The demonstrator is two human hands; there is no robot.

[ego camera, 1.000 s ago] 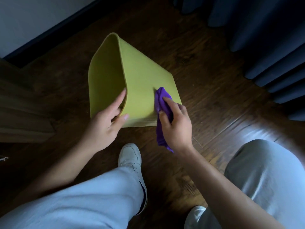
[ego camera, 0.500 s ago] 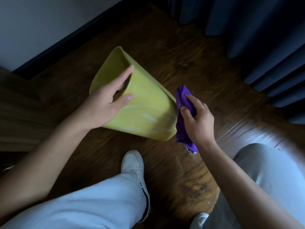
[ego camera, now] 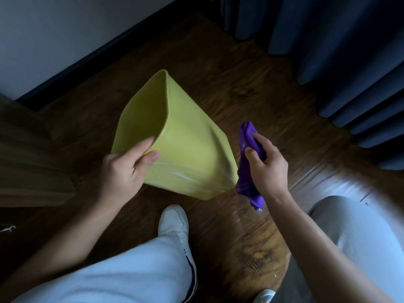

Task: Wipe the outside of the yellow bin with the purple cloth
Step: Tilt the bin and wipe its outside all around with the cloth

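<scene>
Head view: the yellow bin (ego camera: 188, 149) tilts above the wooden floor (ego camera: 218, 88), its rim pinched by the left hand (ego camera: 124, 169). The right hand (ego camera: 266, 169) clutches the purple cloth (ego camera: 247, 162) against the bin's base edge.

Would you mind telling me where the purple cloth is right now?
In the head view, the purple cloth is bunched in the right hand, right of centre, at the base end of the tipped yellow bin.

No lettering, label, brand or number can be read anywhere: the yellow bin (ego camera: 192, 154), purple cloth (ego camera: 247, 167) and white shoe (ego camera: 173, 221) show none.
</scene>
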